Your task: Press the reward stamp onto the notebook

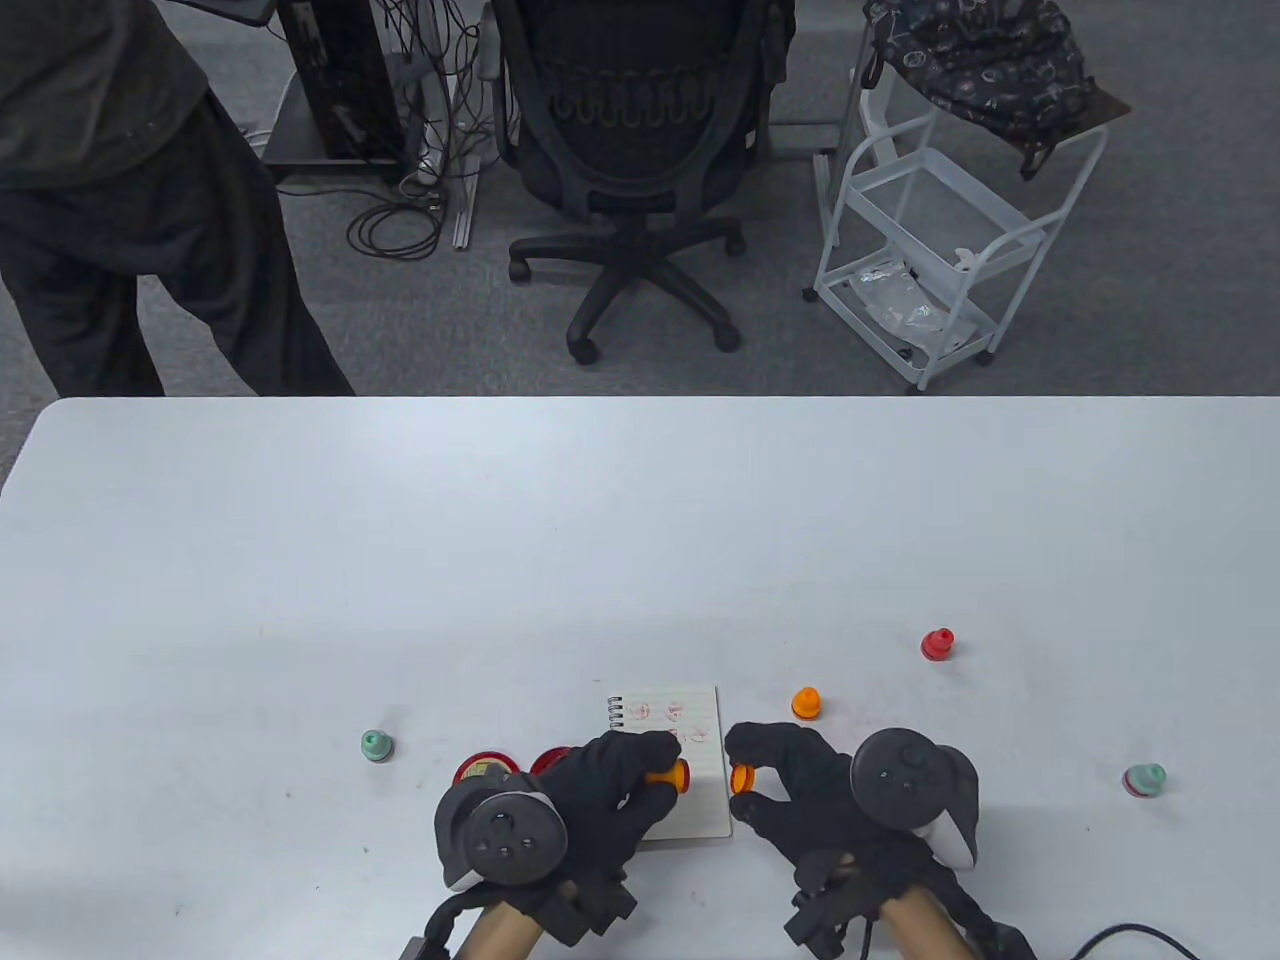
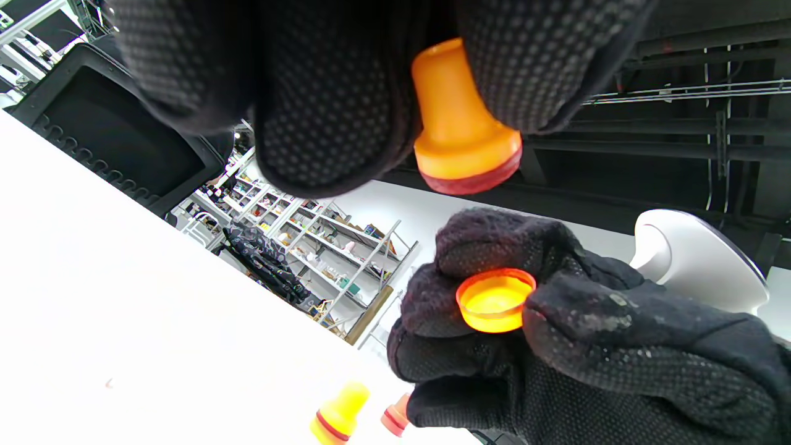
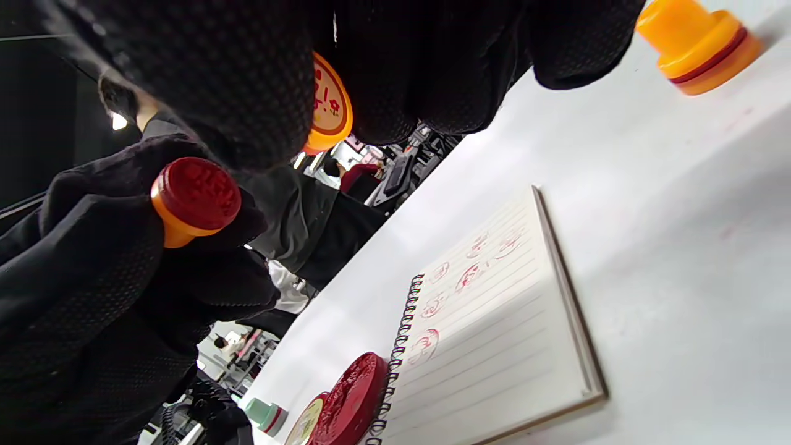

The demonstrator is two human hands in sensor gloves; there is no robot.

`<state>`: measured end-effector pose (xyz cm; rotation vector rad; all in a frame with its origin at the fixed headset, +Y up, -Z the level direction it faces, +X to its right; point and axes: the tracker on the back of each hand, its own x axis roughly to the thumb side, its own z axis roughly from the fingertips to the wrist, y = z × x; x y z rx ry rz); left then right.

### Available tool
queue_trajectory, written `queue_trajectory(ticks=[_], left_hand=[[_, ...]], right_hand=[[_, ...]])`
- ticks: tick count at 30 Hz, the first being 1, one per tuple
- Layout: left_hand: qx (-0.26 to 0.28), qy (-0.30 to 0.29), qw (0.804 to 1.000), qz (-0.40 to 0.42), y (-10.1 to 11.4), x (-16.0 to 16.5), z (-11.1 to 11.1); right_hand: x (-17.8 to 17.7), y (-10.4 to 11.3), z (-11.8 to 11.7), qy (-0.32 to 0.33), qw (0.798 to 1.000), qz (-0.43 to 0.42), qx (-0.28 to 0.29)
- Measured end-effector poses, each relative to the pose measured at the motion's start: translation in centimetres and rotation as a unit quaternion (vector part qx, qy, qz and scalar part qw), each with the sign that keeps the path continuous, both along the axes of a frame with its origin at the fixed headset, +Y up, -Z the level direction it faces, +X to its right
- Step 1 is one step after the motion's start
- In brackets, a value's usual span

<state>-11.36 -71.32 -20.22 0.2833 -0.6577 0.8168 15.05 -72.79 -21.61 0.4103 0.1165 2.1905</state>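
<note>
White table [image 1: 300, 560] carries my work, w/ an office chair [image 1: 630, 150] and a white cart [image 1: 940, 230] on the carpet behind it. Near the front edge lies the spiral notebook [image 1: 690, 720], open, w/ red prints on its lined page. My left hand [image 1: 600, 790] grips the orange stamp [image 1: 668, 775] over the notebook, red face toward the right. My right hand [image 1: 800, 790] pinches the stamp's orange cap [image 1: 742, 778], just beside the notebook's right edge. I see 4 other stamps standing on the table: orange [image 1: 806, 703], red [image 1: 938, 644], and 2 green [image 1: 376, 744] [image 1: 1143, 779].

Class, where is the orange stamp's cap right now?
In the table view, the cap is pinched in the right hand, just right of the notebook, facing the stamp.
</note>
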Motion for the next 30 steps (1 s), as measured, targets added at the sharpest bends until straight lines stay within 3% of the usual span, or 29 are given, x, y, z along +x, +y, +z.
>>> queue_trajectory(ticks=[7, 14, 15, 24, 30], left_hand=[[-0.002, 0.001, 1.0, -0.004, 0.0, -0.1, -0.1], [-0.001, 0.002, 1.0, -0.006, 0.0, -0.1, -0.1], [-0.001, 0.002, 1.0, -0.006, 0.0, -0.2, -0.2], [0.003, 0.004, 1.0, -0.013, 0.1, -0.2, -0.2], [0.004, 0.004, 1.0, -0.016, 0.1, -0.3, -0.3]], right_hand=[[-0.5, -0.6, -0.1, -0.009, 0.989, 0.14, 0.035], [-1.7, -1.8, -0.1, -0.016, 0.947, 0.314, 0.065], [-1.9, -2.2, -0.2, -0.021, 0.93, 0.359, 0.077], [-2.6, -3.0, -0.4, -0.039, 0.889, 0.446, 0.097], [-2.0, -2.6, -0.4, -0.042, 0.904, 0.417, 0.083]])
